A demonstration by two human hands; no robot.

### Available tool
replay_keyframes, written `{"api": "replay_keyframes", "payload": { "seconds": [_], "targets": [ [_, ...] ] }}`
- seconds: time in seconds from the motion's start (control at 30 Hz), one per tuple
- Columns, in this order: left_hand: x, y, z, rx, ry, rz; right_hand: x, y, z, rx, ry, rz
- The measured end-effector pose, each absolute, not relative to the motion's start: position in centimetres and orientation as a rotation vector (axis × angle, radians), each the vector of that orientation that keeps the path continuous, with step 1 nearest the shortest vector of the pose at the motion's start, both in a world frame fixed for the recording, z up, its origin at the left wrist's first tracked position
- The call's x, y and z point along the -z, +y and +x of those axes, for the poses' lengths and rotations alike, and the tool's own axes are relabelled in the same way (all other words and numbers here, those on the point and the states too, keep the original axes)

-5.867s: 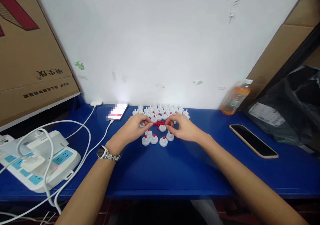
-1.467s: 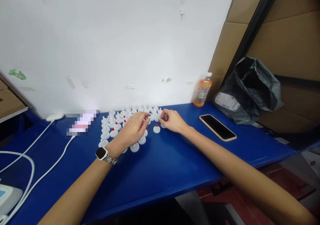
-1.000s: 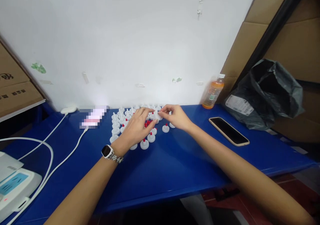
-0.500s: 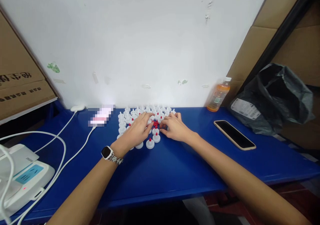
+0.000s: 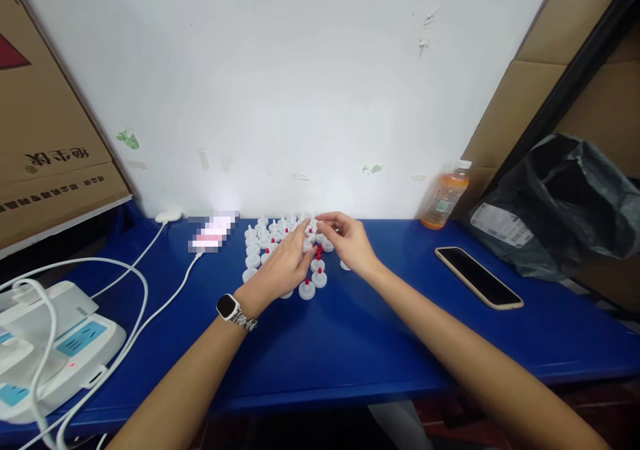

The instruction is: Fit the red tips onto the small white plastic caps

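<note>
Many white nozzle caps (image 5: 253, 261) stand upright on the blue table (image 5: 320, 357), several of them fitted with red tips. A small heap of loose red tips (image 5: 319, 252) lies between my two hands. My left hand (image 5: 286, 263) reaches over the caps, thumb apart from the stretched fingers, and hides the caps beneath it. Just right of the heap, my right hand (image 5: 350, 242) is raised over the rear caps with thumb and forefinger pinched. What is in that pinch is too small to make out. Nearest to me stands a red-tipped cap (image 5: 307, 289).
White cables run from a power strip (image 5: 85, 343) on the left. A lit, blurred device (image 5: 215, 231) lies by the wall. On the right are a phone (image 5: 479, 277), an orange drink bottle (image 5: 447, 195) and a dark plastic bag (image 5: 555, 203). Cardboard flanks both sides.
My right hand has lifted away from beside the red tips toward the rear caps, its thumb and forefinger now pinched. My left hand stays over the caps. The whole view has shifted slightly.
</note>
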State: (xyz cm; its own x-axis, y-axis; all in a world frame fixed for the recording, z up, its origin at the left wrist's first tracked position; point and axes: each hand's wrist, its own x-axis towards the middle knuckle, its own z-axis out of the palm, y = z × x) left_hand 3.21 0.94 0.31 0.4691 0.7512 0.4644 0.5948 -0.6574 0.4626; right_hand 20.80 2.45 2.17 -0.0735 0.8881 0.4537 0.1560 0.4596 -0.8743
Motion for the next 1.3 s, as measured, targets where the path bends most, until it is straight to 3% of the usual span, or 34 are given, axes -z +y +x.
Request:
{"api": "replay_keyframes", "payload": {
  "seconds": [0.87, 1.3],
  "targets": [
    [-0.8, 0.0, 3.7, -1.003, 1.124, 2.480, -0.9, 1.7, 18.0, -0.762, -1.233, -0.896],
    [-0.7, -0.2, 4.1, -0.971, 1.013, 2.407, -1.5, 0.4, 18.9, -0.788, -1.360, -0.831]
  ]
}}
